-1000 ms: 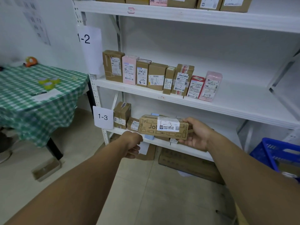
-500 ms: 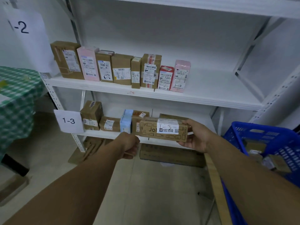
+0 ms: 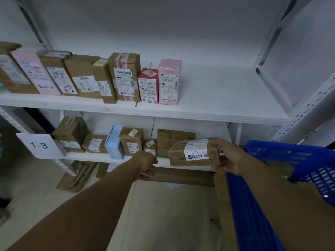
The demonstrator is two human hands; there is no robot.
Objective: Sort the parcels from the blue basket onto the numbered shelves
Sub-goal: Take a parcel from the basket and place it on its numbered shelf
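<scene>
My right hand (image 3: 228, 158) grips one end of a long brown parcel (image 3: 194, 153) whose white label reads 1-3. The parcel hangs level just in front of the lower shelf (image 3: 163, 163), at the right end of the row of boxes standing there. A paper sign 1-3 (image 3: 39, 145) hangs at that shelf's left post. My left hand (image 3: 146, 164) is stretched out with curled fingers at the shelf's front edge and holds nothing. The blue basket (image 3: 282, 160) is at the right, with brown parcels inside.
The shelf above (image 3: 217, 113) carries a row of upright brown, pink and red boxes (image 3: 126, 77) marked 1-2; its right half is bare. Flattened cardboard (image 3: 79, 176) lies on the floor under the lower shelf. A white rack post (image 3: 308, 109) rises at the right.
The view has swung right and closer to the rack; the green table is out of sight. The parcel in my right hand has moved closer to the lower shelf's right end.
</scene>
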